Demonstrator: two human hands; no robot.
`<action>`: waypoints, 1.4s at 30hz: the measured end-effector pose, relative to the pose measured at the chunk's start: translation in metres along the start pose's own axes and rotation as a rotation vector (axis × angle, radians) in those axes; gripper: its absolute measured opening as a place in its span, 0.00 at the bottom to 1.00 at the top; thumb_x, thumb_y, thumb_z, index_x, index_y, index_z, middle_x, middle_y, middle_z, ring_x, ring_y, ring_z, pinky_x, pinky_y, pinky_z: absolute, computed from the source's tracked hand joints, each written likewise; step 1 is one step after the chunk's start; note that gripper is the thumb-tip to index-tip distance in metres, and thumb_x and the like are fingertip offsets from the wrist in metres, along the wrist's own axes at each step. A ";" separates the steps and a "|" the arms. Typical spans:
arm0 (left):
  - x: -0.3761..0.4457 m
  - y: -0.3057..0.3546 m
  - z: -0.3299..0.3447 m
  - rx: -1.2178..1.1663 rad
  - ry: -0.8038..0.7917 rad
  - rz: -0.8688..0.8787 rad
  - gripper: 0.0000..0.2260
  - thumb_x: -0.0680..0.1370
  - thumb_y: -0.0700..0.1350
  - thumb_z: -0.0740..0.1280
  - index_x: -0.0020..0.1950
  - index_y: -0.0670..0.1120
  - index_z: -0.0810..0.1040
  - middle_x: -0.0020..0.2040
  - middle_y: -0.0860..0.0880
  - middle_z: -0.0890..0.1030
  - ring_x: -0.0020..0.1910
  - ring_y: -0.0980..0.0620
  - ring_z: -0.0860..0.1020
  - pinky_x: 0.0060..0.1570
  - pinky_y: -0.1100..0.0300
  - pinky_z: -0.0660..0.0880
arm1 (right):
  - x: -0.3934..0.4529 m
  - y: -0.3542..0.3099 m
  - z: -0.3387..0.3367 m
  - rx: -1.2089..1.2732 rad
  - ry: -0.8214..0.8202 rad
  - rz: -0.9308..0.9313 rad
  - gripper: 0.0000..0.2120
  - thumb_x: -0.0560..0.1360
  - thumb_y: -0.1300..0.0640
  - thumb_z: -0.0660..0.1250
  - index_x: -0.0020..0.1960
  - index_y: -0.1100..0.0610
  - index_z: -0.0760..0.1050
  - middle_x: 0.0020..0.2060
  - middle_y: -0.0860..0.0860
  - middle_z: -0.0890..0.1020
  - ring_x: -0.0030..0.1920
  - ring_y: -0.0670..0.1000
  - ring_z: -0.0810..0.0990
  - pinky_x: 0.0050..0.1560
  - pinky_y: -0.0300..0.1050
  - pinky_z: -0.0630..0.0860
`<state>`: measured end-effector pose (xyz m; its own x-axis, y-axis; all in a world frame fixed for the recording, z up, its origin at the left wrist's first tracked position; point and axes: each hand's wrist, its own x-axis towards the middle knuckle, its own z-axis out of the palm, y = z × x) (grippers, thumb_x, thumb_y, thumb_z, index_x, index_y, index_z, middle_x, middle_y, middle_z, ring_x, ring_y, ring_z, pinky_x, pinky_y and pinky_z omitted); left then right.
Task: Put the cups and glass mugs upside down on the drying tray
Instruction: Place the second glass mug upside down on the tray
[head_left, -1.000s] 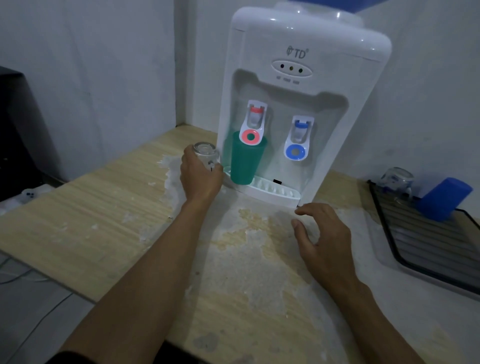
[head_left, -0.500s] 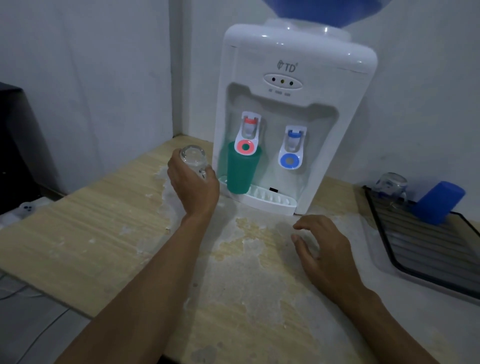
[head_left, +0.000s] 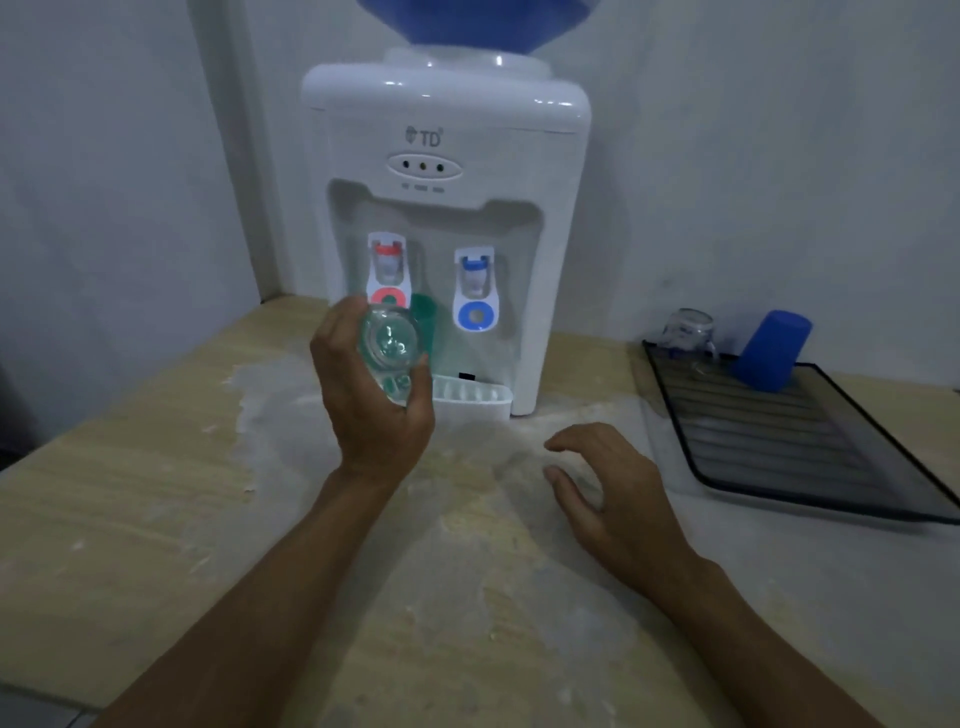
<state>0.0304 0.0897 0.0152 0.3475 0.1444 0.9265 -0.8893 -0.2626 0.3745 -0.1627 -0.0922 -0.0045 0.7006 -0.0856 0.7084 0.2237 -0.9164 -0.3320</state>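
My left hand (head_left: 371, 410) holds a clear glass mug (head_left: 390, 347) lifted above the counter, tipped so one round end faces me, right in front of the dispenser. Behind it a green cup (head_left: 425, 325) stands on the dispenser's drip tray, mostly hidden by the mug. My right hand (head_left: 610, 491) hovers low over the counter with fingers spread and nothing in it. At the right lies the black drying tray (head_left: 810, 467). A second glass mug (head_left: 685, 328) and a blue cup (head_left: 774, 349) stand upside down at its far end.
A white water dispenser (head_left: 447, 218) with a blue bottle on top stands against the back wall, red and blue taps facing me. The wooden counter (head_left: 130, 519) has worn pale patches. Walls close off the back and left.
My left hand has lifted the glass mug off the counter and carried it right, in front of the dispenser, tipping it. My right hand has stayed roughly in place.
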 end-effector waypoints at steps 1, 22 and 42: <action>-0.004 0.008 0.003 -0.033 -0.035 0.031 0.30 0.73 0.37 0.76 0.72 0.33 0.68 0.69 0.39 0.73 0.70 0.38 0.74 0.70 0.44 0.72 | 0.002 0.000 -0.002 0.004 0.024 0.010 0.08 0.77 0.63 0.74 0.56 0.59 0.82 0.49 0.52 0.84 0.51 0.51 0.82 0.53 0.45 0.78; -0.044 0.126 0.077 -0.466 -0.310 0.218 0.33 0.71 0.36 0.79 0.71 0.38 0.67 0.71 0.38 0.73 0.72 0.37 0.74 0.68 0.42 0.75 | 0.008 0.042 -0.044 -0.024 0.309 0.089 0.07 0.84 0.60 0.64 0.52 0.61 0.81 0.45 0.50 0.83 0.45 0.48 0.79 0.48 0.38 0.72; -0.071 0.187 0.170 -0.779 -0.420 -0.374 0.25 0.76 0.44 0.78 0.69 0.44 0.71 0.62 0.53 0.78 0.62 0.46 0.81 0.59 0.46 0.82 | 0.013 0.072 -0.082 0.686 0.671 0.642 0.18 0.78 0.42 0.68 0.51 0.58 0.83 0.45 0.57 0.86 0.50 0.61 0.85 0.58 0.61 0.83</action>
<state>-0.1100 -0.1318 0.0259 0.5924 -0.3029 0.7465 -0.5948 0.4605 0.6589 -0.1936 -0.1916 0.0318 0.3641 -0.8381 0.4062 0.4216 -0.2406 -0.8743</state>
